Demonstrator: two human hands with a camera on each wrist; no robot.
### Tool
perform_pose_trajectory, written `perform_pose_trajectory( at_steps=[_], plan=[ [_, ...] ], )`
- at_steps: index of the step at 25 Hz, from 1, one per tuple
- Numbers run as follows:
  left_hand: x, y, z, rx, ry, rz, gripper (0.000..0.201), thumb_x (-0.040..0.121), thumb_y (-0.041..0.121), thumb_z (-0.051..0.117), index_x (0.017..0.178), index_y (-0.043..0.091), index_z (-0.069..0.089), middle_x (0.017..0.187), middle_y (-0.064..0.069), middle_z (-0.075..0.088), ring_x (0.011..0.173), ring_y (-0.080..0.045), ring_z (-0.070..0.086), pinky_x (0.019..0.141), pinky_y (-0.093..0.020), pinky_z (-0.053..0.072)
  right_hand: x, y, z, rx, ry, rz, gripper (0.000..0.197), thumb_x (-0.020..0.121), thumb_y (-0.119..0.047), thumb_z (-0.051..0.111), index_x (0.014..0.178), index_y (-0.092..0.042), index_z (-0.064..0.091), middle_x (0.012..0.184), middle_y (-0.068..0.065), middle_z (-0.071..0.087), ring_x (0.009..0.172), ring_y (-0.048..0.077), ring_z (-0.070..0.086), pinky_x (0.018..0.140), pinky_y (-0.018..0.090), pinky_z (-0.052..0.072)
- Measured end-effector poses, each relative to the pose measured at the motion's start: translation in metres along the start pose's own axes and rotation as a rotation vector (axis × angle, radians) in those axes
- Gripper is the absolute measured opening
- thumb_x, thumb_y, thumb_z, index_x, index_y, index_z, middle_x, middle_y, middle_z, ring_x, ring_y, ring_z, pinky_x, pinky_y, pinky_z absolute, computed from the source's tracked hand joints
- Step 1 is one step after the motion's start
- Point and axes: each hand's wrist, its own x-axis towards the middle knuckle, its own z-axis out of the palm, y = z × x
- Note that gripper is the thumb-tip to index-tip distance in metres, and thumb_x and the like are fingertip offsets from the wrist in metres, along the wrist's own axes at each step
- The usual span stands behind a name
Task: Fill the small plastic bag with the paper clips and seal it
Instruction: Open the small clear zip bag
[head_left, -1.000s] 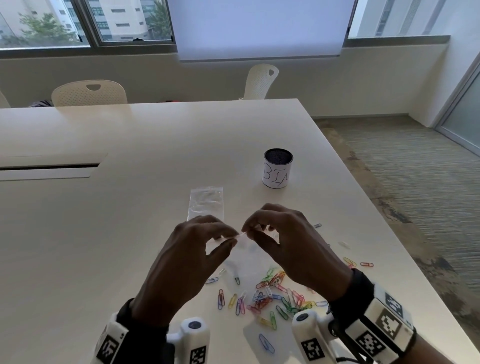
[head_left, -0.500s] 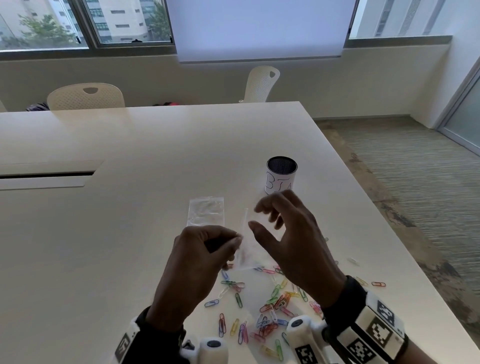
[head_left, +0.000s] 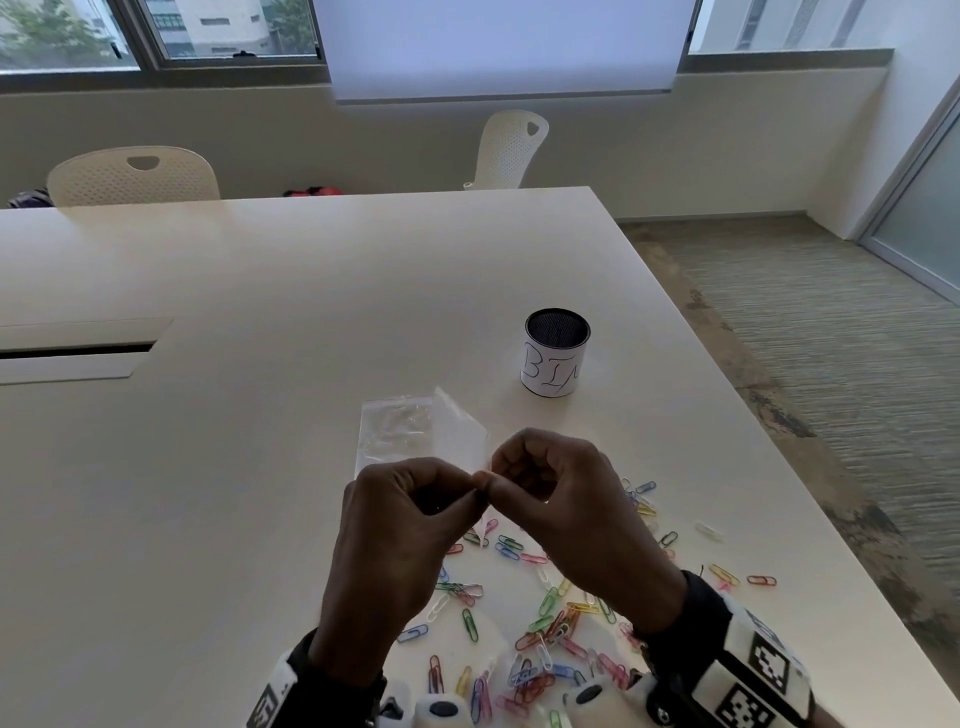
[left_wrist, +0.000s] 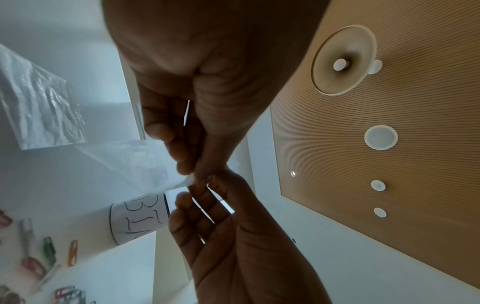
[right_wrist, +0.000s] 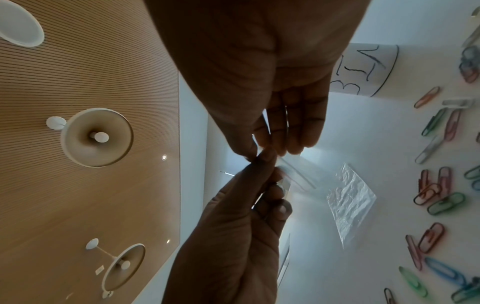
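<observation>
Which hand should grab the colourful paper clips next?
Probably the right hand. Both hands pinch the mouth of the small clear plastic bag in the air, but most of the colourful paper clips lie on the white table beneath the right side. The left hand can keep holding the bag.

bag's mouth (head_left: 480, 475) hidden by hands, bottom clips (head_left: 524, 696) cut off

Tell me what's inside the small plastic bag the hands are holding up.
Nothing visible: the held bag looks clear and empty, pinched at one edge by the left hand and right hand. The paper clips lie on the table. The fingers cover the pinched edge.
</observation>
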Motion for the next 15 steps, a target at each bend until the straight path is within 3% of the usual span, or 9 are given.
perform_pose_trajectory(
  at_steps=[5, 8, 11, 15],
  plan=[
    [0.000, -0.002, 0.000, 0.000, -0.016, 0.010, 0.009, 0.075, 0.034, 0.087, 0.081, 0.028, 0.083, 0.075, 0.015, 0.081, 0.071, -0.002, 0.077, 0.067, -0.014, 0.060, -0.001, 0.001, -0.005, 0.051, -0.025, 0.031, 0.009, 0.096, -0.026, 0.071, 0.094, -0.020, 0.077, 0.080, -0.006, 0.077, 0.077, 0.009, 0.074, 0.076, 0.026, 0.063],
    [-0.001, -0.003, -0.002, -0.050, 0.006, 0.002, 0.016, 0.073, 0.041, 0.082, 0.081, 0.027, 0.082, 0.074, 0.011, 0.080, 0.072, -0.007, 0.077, 0.068, -0.021, 0.062, -0.002, 0.001, -0.007, 0.068, -0.024, 0.061, 0.009, 0.098, -0.022, 0.069, 0.095, -0.017, 0.076, 0.083, -0.002, 0.078, 0.079, 0.011, 0.075, 0.079, 0.029, 0.064],
    [-0.003, -0.005, 0.000, -0.081, 0.022, 0.004, 0.010, 0.081, 0.032, 0.082, 0.087, 0.024, 0.082, 0.076, 0.007, 0.081, 0.073, -0.011, 0.079, 0.072, -0.031, 0.066, -0.004, -0.002, -0.001, 0.039, 0.001, 0.066, 0.007, 0.098, -0.020, 0.068, 0.094, -0.019, 0.074, 0.081, 0.000, 0.076, 0.076, 0.013, 0.074, 0.077, 0.033, 0.064],
    [-0.005, -0.005, 0.005, -0.084, 0.033, 0.006, 0.010, 0.086, 0.016, 0.084, 0.092, 0.023, 0.083, 0.078, 0.008, 0.083, 0.073, -0.009, 0.080, 0.073, -0.032, 0.068, -0.006, -0.002, 0.008, 0.016, 0.039, 0.064, 0.009, 0.098, -0.021, 0.068, 0.090, -0.023, 0.070, 0.078, 0.000, 0.074, 0.074, 0.016, 0.072, 0.074, 0.038, 0.063]
  ],
)
